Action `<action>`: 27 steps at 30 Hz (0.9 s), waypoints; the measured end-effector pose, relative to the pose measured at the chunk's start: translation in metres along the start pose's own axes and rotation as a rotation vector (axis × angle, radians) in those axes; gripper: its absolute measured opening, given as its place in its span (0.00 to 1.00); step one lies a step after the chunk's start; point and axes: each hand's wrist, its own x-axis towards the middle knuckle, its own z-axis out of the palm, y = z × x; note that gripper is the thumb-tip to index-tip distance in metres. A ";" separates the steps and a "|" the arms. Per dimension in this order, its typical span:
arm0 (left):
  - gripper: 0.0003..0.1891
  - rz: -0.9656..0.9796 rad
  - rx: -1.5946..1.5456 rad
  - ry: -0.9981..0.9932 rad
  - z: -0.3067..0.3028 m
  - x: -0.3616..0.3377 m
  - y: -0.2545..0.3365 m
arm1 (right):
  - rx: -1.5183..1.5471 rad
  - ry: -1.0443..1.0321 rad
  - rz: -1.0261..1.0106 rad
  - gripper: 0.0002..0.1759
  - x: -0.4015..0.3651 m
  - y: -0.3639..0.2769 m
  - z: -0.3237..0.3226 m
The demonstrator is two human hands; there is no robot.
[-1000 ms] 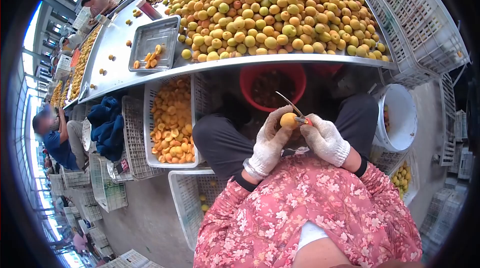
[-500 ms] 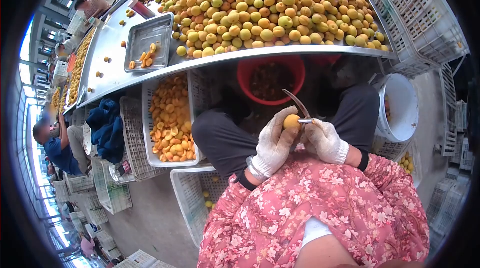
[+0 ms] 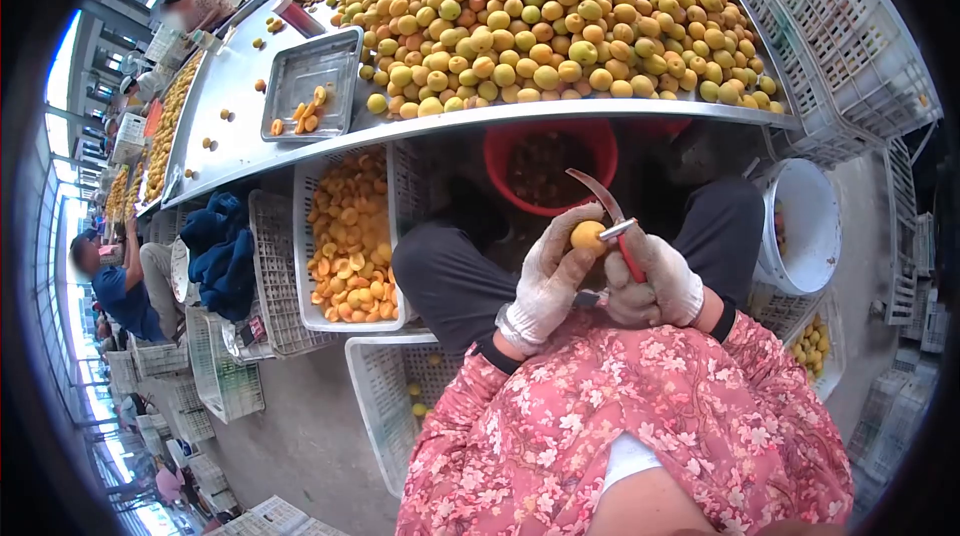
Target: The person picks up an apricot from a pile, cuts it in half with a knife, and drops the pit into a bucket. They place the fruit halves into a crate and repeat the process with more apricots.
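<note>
In the head view my left hand [image 3: 545, 281], in a stained white glove, grips a whole orange-yellow apricot [image 3: 588, 237] between thumb and fingers. My right hand [image 3: 655, 281], gloved too, is closed on a curved-blade knife [image 3: 597, 191] with a red handle. The blade points up and to the left above the fruit, and the knife's metal collar is right beside the apricot, perhaps touching it. Both hands are close together over my lap. Beneath the table edge, beyond them, stands a red basin [image 3: 492, 158] with dark contents.
Apricots [image 3: 540, 26] are heaped on the metal table [image 3: 225, 161], near a tray [image 3: 285, 66] with a few pieces. A white crate [image 3: 301, 246] of apricot halves stands left. A white bucket [image 3: 810, 236] and stacked crates [image 3: 850, 26] stand right. Other people sit at far left.
My right hand has turned, bringing the knife's red handle into sight and its blade closer above the fruit. The apricot stays in my left hand. The whole view has shifted slightly.
</note>
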 end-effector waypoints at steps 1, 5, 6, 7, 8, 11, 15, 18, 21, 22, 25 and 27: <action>0.23 -0.055 -0.114 0.035 0.003 -0.001 0.001 | -0.057 0.044 -0.029 0.31 0.000 0.004 -0.006; 0.26 -0.068 -0.220 0.067 -0.003 0.001 -0.001 | -0.275 0.138 -0.162 0.21 -0.006 0.012 -0.015; 0.26 -0.068 -0.220 0.067 -0.004 0.002 -0.004 | -0.275 0.137 -0.162 0.21 -0.005 0.015 -0.017; 0.26 -0.015 -0.204 0.048 -0.005 0.003 -0.007 | -0.361 0.177 -0.184 0.20 -0.005 0.018 -0.017; 0.27 0.038 -0.186 0.028 -0.005 0.004 -0.007 | -0.447 0.217 -0.209 0.18 -0.003 0.021 -0.017; 0.26 -0.022 -0.217 0.054 0.000 0.004 0.001 | -0.477 0.223 -0.178 0.14 0.000 0.026 -0.024; 0.24 -0.009 -0.249 0.060 0.000 0.004 0.000 | -0.556 0.232 -0.190 0.12 0.003 0.030 -0.027; 0.24 0.042 -0.220 0.053 0.002 0.005 -0.001 | -0.530 0.221 -0.184 0.12 0.004 0.031 -0.023; 0.25 0.033 -0.289 0.053 0.010 0.004 0.004 | -0.673 0.195 -0.269 0.11 0.012 0.035 -0.032; 0.26 -0.013 -0.371 0.071 0.016 0.004 0.004 | -0.859 0.163 -0.367 0.11 0.014 0.037 -0.035; 0.28 -0.057 -0.451 0.082 0.019 0.003 0.008 | -0.897 0.164 -0.476 0.10 0.018 0.038 -0.029; 0.29 -0.051 -0.448 0.078 0.018 0.003 0.007 | -0.932 0.203 -0.489 0.10 0.018 0.036 -0.023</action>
